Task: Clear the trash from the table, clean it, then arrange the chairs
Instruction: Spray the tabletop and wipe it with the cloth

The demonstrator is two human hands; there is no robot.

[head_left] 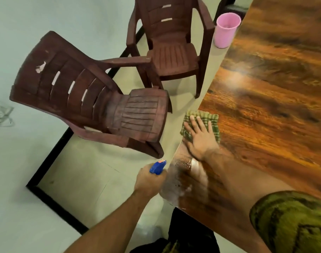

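Observation:
My right hand (199, 136) lies flat, fingers straight, pressing a green checked cloth (211, 126) onto the glossy wooden table (274, 92) near its left edge. Wet streaks and droplets shine on the tabletop just below that hand. My left hand (149, 181) grips a spray bottle with a blue trigger head (158, 167), held off the table's edge; the bottle body is hidden by the hand. Two brown plastic armchairs stand left of the table: a near chair (94, 99) angled away and a far chair (171, 46) facing the table.
A pink bin (226, 31) stands on the floor beside the far chair, against the table edge. Pale tiled floor with a black border strip (52, 161) runs along the wall on the left. A dark object sits beyond the bin at the top.

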